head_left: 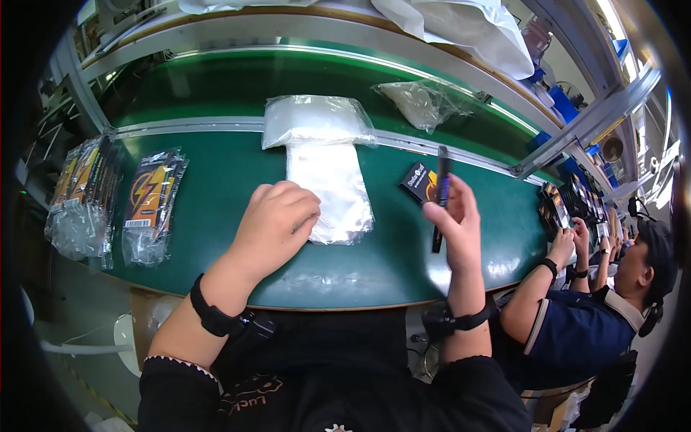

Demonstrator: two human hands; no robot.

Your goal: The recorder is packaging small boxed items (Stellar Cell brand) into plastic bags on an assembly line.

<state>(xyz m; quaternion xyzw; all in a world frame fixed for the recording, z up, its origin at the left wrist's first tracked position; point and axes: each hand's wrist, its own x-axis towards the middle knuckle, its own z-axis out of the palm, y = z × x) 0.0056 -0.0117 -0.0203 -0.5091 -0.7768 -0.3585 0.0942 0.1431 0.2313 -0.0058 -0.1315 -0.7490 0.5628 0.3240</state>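
Note:
My left hand [277, 219] rests on a stack of clear plastic bags [327, 176], its fingers curled in a pinch at the near left part of the stack. Whether a bag edge is between those fingertips is hidden. My right hand [461, 223] holds a slim black box [443, 169] upright between thumb and fingers, narrow side toward me. Behind it, a similar black box with a yellow-orange print [419, 181] lies on the table, partly covered by the held one. A thicker bundle of clear bags [317, 121] lies across the far end of the stack.
Bagged black-and-orange packs stand at left in a big pile [85, 201] and a smaller pile [152, 205]. A crumpled clear bag [417, 104] lies on the green conveyor belt [209, 83] behind the metal rail. At right, a co-worker [583, 317] handles similar black boxes [554, 205].

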